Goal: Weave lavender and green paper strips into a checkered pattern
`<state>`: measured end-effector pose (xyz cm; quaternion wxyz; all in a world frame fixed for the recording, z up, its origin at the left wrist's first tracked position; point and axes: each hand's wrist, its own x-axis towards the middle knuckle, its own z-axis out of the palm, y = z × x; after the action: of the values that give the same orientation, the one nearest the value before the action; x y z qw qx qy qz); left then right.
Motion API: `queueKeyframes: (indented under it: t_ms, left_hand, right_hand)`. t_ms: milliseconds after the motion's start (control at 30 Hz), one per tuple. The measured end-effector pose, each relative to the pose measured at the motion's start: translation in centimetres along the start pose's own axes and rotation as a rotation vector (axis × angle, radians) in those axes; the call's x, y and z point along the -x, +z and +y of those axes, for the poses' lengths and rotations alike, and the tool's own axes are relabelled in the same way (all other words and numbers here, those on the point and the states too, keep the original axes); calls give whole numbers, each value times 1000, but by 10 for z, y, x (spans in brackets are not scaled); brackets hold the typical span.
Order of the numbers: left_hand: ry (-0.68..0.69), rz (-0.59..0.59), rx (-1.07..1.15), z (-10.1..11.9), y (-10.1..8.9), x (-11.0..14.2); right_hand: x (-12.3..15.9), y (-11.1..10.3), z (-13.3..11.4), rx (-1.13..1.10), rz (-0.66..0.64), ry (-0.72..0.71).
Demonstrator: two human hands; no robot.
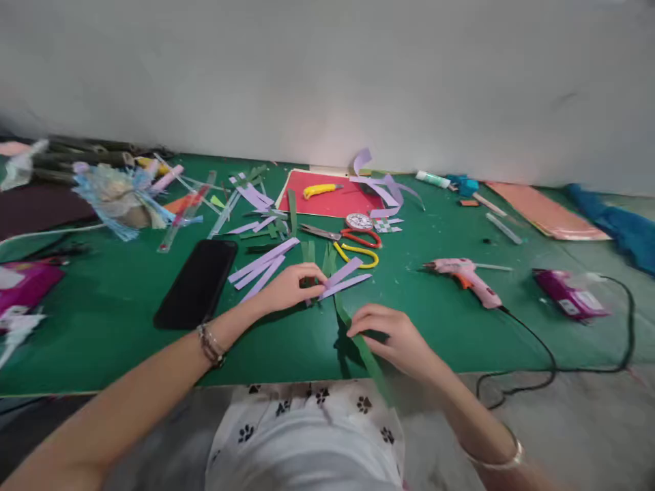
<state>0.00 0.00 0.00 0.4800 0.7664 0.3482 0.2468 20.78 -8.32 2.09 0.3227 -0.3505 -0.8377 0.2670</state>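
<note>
- Pinching the near ends of two lilac paper strips point(342, 278) at frame centre, our left hand point(289, 288) keeps its fingers narrow; the strips' long axis runs up and to the right.
- Our right hand point(396, 337), lower right of centre, presses a dark green strip point(364, 344) slanting down-right toward the bench edge, just beside the lilac ones.
- We work on a green bench point(123, 320) against a pale wall point(327, 75); a black phone point(197, 283) lies left, a pink glue gun point(468, 278) right.

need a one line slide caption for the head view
Left hand pinching purple paper strips, right hand on a green strip, over a cluttered green mat.
</note>
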Motion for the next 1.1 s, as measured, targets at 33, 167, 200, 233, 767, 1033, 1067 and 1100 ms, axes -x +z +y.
queueKeyframes:
  t_ms: [33,167,200,233,767,1033,1067,1100]
  left_hand:
    - [-2,3,2,-1,0,1]
    - [-9,6,17,-2,-1,3]
    - [-10,4,23,-1,0,3]
    - [-10,1,27,-1,0,3]
    - [111,-56,-143,-2,-3,6]
    - [348,-84,-733,-8,-18,7]
    - [357,-105,-773,-9,-18,8]
    - [364,-127,-806,-9,-17,8]
  right_hand:
    - [-2,0,0,-34,23,45]
    - [-13,-1,4,-215,104,281]
    - [-17,-1,7,-271,120,353]
    - [-21,-1,11,-322,129,411]
    - [-79,9,57,-63,168,468]
    - [-59,-1,52,293,-31,64]
    - [-56,-2,52,299,-85,19]
    - [-54,-3,51,301,-128,-21]
